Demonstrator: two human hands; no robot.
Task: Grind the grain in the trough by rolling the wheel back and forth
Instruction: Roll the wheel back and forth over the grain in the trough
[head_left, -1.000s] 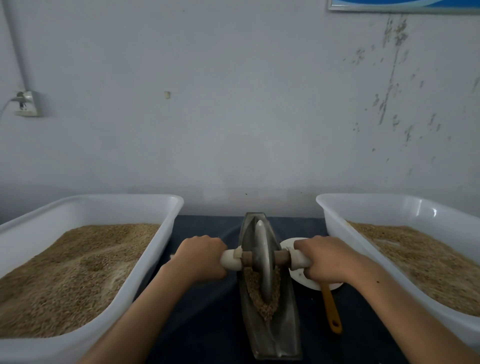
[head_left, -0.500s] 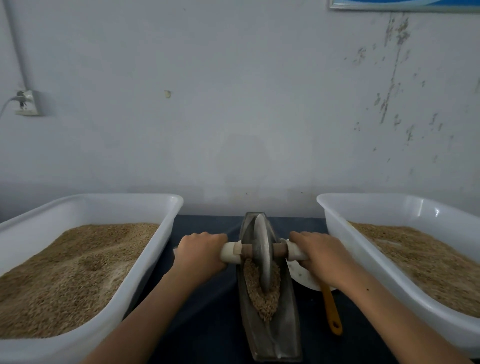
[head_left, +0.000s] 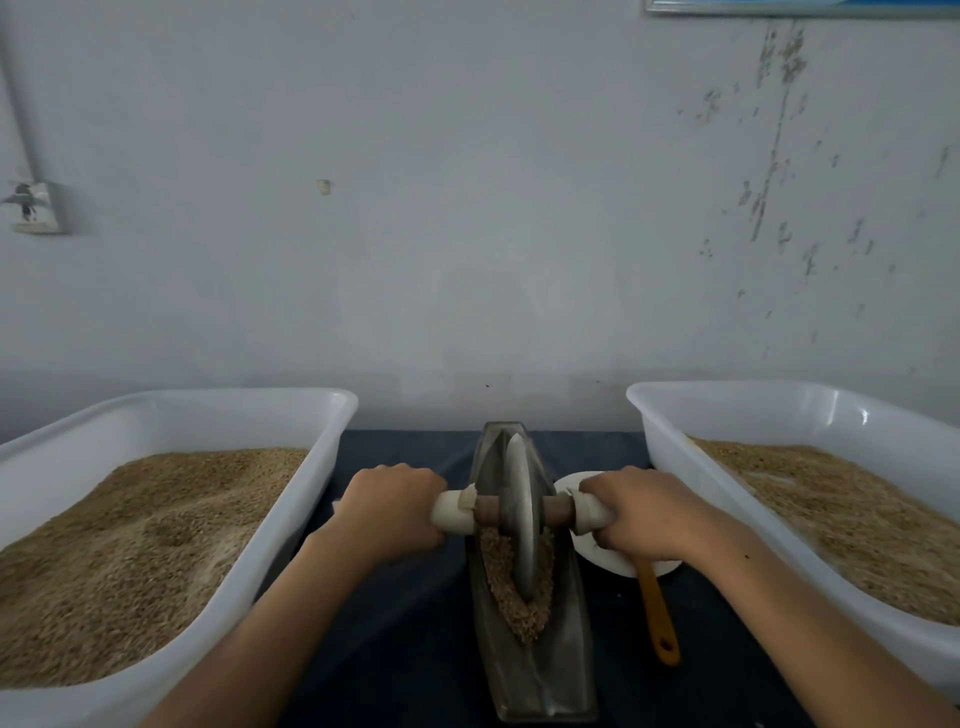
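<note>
A narrow dark metal trough (head_left: 558, 670) runs away from me on the dark cloth. Brown grain (head_left: 519, 603) lies heaped in its middle. A thin metal wheel (head_left: 519, 514) stands upright in the trough, resting in the grain. A wooden axle with white-wrapped ends passes through the wheel. My left hand (head_left: 389, 512) grips the left end and my right hand (head_left: 641, 512) grips the right end, knuckles up.
Two large white tubs of grain flank the trough, one on the left (head_left: 291, 519) and one on the right (head_left: 675, 452). A white dish (head_left: 602, 553) with a yellow-handled tool (head_left: 657, 618) sits just right of the trough, under my right hand. A wall stands close behind.
The wheel rolled slightly away from me and back; both hands kept their grip on the axle and stay about where they were.
</note>
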